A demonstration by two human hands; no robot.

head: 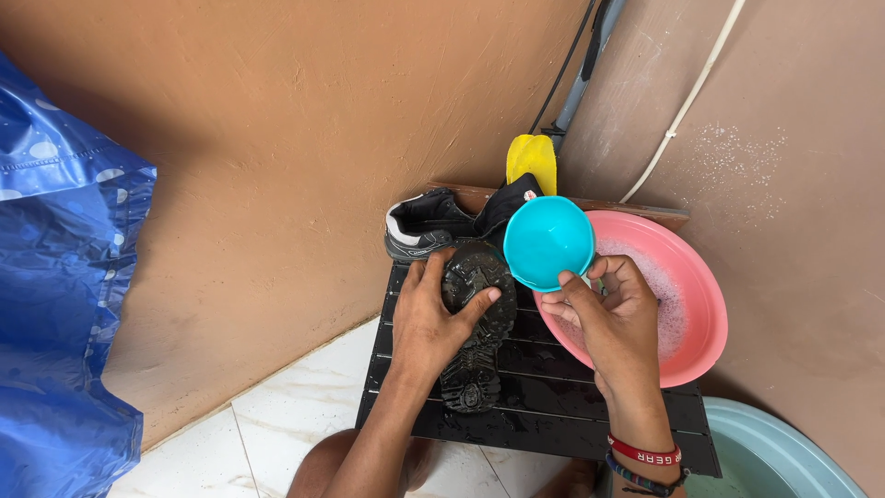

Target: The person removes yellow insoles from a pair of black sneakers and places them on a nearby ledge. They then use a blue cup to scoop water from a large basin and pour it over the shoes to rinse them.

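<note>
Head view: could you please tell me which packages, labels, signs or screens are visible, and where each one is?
No packages, signs or screens.
Red wristband: on the right wrist, a narrow band with white lettering.
Small pale tab: on the black shoe at the back, by the yellow item.

Rough terracotta walls [277, 120], pale marble floor tiles [286, 424], blue dotted curtain [55, 277].

Soft, even daylight fills a sharp picture, with mild shadow behind the blue sheet [55, 277] and wide-angle bending at the edges.
</note>
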